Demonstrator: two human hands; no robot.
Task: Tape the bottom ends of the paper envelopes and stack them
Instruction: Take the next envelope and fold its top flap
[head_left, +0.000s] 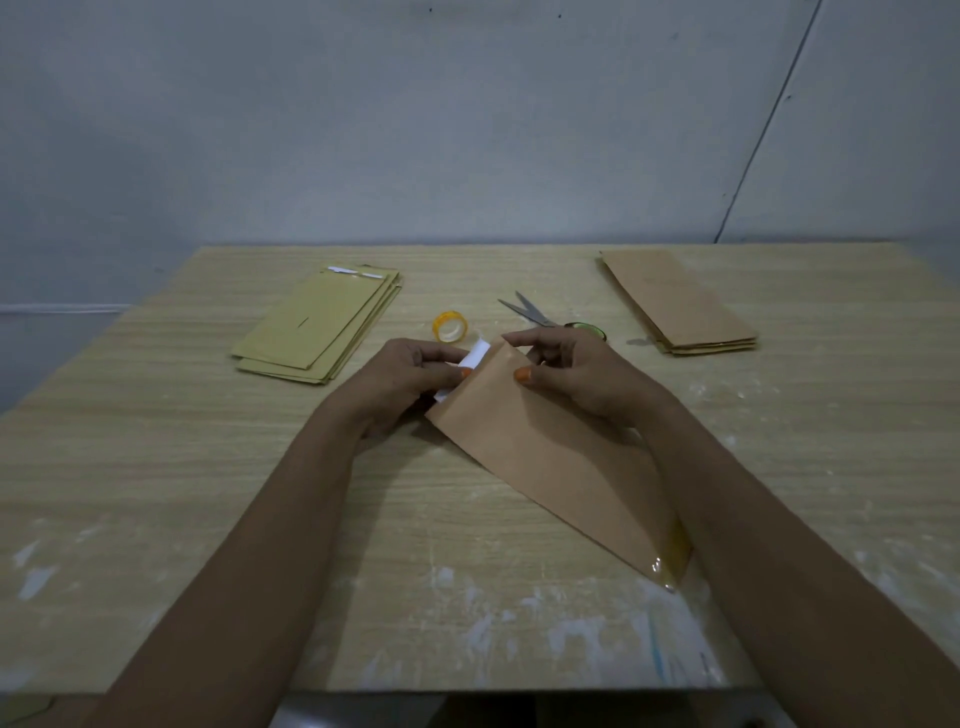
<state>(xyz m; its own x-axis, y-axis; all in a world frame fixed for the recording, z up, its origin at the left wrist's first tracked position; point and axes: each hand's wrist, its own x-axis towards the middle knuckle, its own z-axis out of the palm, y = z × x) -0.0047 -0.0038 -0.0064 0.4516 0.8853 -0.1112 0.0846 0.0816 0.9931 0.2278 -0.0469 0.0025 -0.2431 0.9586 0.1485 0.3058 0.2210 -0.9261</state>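
The light, floppy envelope (545, 452) is pinched at its far end by left hand (410, 379) and right hand (576, 374), best held at edges.

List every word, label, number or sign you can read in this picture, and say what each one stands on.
No text can be read anywhere.
Brown envelope in the hands: plain, no print visible.
Left stack of envelopes: a short dark mark and white strips, no letters.
Right stack of envelopes: plain.
Roll of tape: no label legible.
Scissors: no marking legible.
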